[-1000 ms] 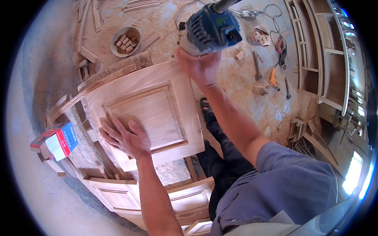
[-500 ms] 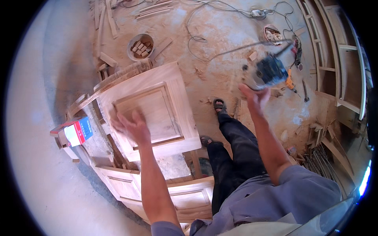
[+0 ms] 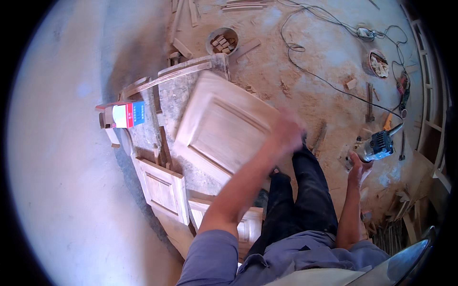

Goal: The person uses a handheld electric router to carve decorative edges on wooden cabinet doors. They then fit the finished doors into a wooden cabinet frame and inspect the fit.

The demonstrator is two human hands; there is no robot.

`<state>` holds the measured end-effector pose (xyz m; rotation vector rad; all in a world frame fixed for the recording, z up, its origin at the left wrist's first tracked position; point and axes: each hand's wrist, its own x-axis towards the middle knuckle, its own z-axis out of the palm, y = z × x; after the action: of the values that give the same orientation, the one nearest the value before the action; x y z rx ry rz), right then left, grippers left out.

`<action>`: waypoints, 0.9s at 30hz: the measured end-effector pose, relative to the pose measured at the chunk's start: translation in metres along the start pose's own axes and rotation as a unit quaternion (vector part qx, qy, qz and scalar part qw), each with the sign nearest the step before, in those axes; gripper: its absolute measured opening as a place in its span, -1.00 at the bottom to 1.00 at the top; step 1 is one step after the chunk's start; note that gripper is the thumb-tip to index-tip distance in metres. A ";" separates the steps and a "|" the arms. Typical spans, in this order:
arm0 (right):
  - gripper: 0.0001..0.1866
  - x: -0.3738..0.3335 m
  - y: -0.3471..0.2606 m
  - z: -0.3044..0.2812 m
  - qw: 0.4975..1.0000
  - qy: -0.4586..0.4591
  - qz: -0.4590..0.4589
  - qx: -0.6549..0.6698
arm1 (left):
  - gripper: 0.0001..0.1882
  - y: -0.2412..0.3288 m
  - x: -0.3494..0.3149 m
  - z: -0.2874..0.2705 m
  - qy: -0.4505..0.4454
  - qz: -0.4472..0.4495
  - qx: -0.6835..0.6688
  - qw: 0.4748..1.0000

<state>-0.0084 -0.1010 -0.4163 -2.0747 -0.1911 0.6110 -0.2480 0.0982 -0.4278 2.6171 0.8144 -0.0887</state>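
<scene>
A raised-panel wooden cabinet door (image 3: 229, 138) lies turned askew on a worn workbench (image 3: 174, 97). My left hand (image 3: 288, 131) is at the door's right corner, its fingers smeared by motion, so its grip cannot be made out. Out to the right, my right hand (image 3: 360, 167) grips a corded trim router (image 3: 377, 147) by its silver lower body, away from the door. The router has a dark blue and black motor housing, and its cord leads up from the far end.
A smaller panel door (image 3: 162, 190) leans at the bench's near side. On the bench's left sits an opened carton (image 3: 121, 115). Beyond are a bucket of wood blocks (image 3: 222, 42), a basket of scraps (image 3: 377, 64) and a looping cable (image 3: 329, 83). Shelving (image 3: 431, 105) stands right.
The door has turned clockwise on the bench. My left hand has gone from the door's middle to its right corner. My right hand has lowered the router toward me; the view has shifted left.
</scene>
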 end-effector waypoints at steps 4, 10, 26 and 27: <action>-0.39 -0.010 -0.002 -0.004 1.000 -0.018 -0.015 -0.009 | -0.89 0.105 -0.095 0.021 -0.111 0.151 -0.086 0.978; -0.35 -0.036 0.000 0.001 0.996 -0.080 0.027 0.036 | -0.92 0.069 -0.252 0.051 -0.178 0.316 0.007 0.932; -0.30 -0.083 0.000 0.020 0.989 -0.136 0.048 0.009 | -0.23 -0.009 -0.344 0.039 0.458 -0.779 -0.204 0.375; -0.30 -0.082 0.000 0.021 0.989 -0.139 0.047 0.009 | -0.24 -0.019 -0.337 0.038 0.465 -0.796 -0.230 0.311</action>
<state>-0.0900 -0.1151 -0.3971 -1.9844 -0.2478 0.9554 -0.5361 -0.0816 -0.4103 0.0812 2.7372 0.9798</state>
